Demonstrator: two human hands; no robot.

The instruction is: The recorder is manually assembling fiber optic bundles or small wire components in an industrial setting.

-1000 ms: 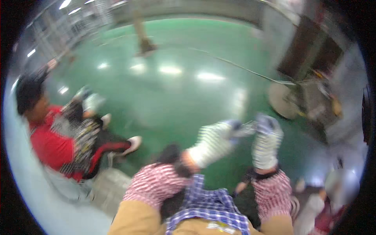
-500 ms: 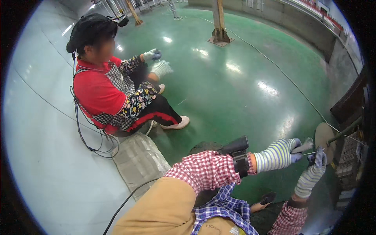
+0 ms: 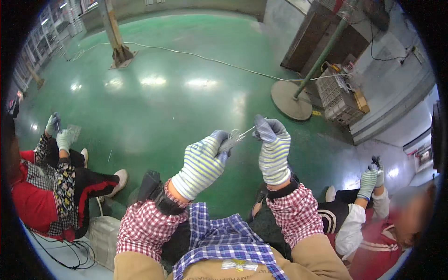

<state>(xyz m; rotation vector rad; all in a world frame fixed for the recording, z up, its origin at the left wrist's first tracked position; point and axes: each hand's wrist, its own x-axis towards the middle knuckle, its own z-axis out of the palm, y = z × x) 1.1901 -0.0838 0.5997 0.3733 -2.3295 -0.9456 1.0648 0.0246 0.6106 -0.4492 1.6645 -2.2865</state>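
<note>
My left hand, in a striped knit glove with a grey palm, is closed around a small bundle of thin whitish strands. Loops of it stick out past the thumb and fingertips. My right hand, gloved the same way, pinches one end of a thin, pale, stick-like strand. Its other end reaches the bundle at my left fingers. Both hands are raised in front of my lap, a short gap apart. The exact kind of strand is too fine to make out.
A co-worker in red sits at the left; another person sits at the right. Ahead stand a green pole on a round base, a grey crate and a rusty post. A pale cable crosses the green floor.
My view has swung right, so the hands now appear mid-picture and the person at the right has come into view. The strand still spans between my two hands.
</note>
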